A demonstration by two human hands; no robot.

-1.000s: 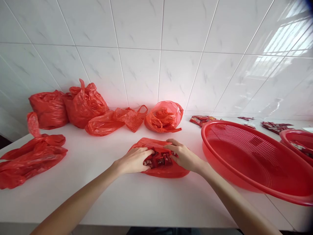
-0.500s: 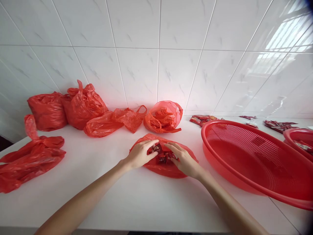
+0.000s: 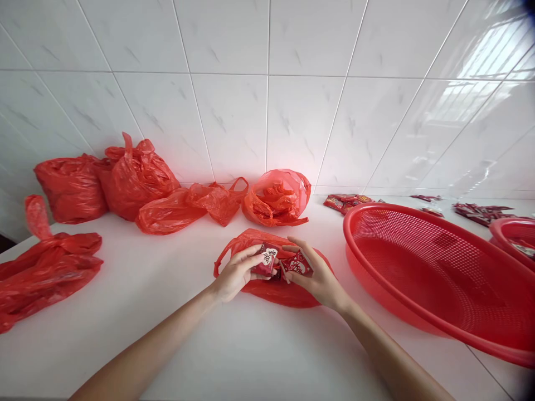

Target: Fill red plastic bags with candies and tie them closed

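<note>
A red plastic bag (image 3: 284, 295) lies flattened on the white counter in front of me, one handle loop at its left. Over its left part, my left hand (image 3: 236, 273) is closed on a small dark-red snack packet (image 3: 264, 259) with white lettering. Facing it, my right hand (image 3: 320, 278) grips another red snack packet (image 3: 298, 265) between thumb and fingers. Part of a further dark packet shows between the hands, low over the bag. My fingers hide some of the packets' edges.
A large red plastic basket (image 3: 393, 328) stands at right, a smaller red basket (image 3: 512, 228) beyond it. Loose packets (image 3: 343, 201) lie along the tiled wall. Filled red bags (image 3: 137, 181) stand back left; a knotted bag (image 3: 50, 273) lies nearer. A bunched bag (image 3: 278, 197) sits behind my hands.
Both hands have lifted packets up from the bag, turning their printed faces toward me. The bag's left handle loop now shows. The view has shifted slightly.
</note>
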